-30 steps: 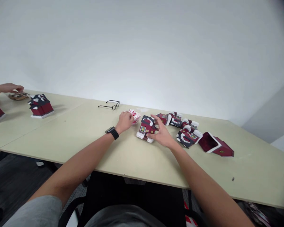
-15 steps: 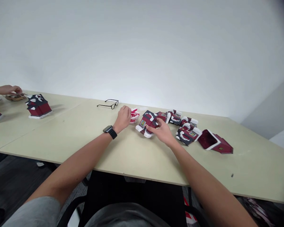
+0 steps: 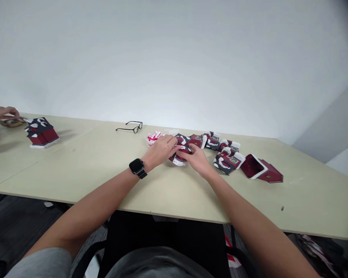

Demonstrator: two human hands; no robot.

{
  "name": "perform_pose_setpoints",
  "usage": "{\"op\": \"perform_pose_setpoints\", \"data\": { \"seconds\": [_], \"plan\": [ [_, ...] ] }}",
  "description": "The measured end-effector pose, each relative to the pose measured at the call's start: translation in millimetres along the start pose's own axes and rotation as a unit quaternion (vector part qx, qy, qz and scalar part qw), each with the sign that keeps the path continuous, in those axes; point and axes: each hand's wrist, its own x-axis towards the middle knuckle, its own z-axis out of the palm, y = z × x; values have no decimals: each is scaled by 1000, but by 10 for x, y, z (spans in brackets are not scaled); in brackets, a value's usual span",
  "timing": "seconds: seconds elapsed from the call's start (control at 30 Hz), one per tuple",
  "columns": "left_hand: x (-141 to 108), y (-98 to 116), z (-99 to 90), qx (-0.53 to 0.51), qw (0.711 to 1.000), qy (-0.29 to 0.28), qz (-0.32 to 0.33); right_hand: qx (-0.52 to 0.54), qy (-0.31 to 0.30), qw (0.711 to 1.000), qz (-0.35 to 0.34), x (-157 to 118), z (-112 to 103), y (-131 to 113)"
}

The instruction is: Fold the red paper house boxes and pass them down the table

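A small maroon model house with a dark snowy roof and white trim sits between my hands near the table's far edge. My left hand grips it from the left, and my right hand holds it from the near side. Their fingers hide much of it. A red-and-white patterned piece lies just beyond my left hand. More maroon house pieces lie to the right of my right hand, and a hollow house shell lies on its side, its open end showing.
Black glasses lie on the pale table behind my left arm. At the far left, a co-worker's hand is over a brown item, beside a finished house. An office chair stands below the near edge.
My left hand has moved right from beside the red-and-white piece onto the house. Both hands now close around the house, and the view has tilted slightly.
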Motion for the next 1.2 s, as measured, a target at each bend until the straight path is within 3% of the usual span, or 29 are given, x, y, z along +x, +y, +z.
{"op": "perform_pose_setpoints", "data": {
  "seconds": [0.17, 0.27, 0.4, 0.63, 0.9, 1.2],
  "plan": [
    [-13, -41, 7, -3, 999, 9, -43, 15, 16, 1000, 19, 25, -6, 26],
    [-11, -89, 4, 70, 997, 8, -29, 5, 24, 999, 34, 32, -23, 16],
    [-15, -64, 33, 95, 995, -38, -2, 5, 13, 999, 35, 19, -14, -12],
    [-28, 33, 77, 20, 999, -35, 12, 67, -7, 997, 32, 25, 24, 34],
    [-73, -103, 30, -135, 988, -72, 13, 64, 4, 997, 50, 51, -26, 46],
    [-32, -212, 26, -126, 991, -34, 29, 102, -49, 992, 56, 17, -18, -1]
  ]
}}
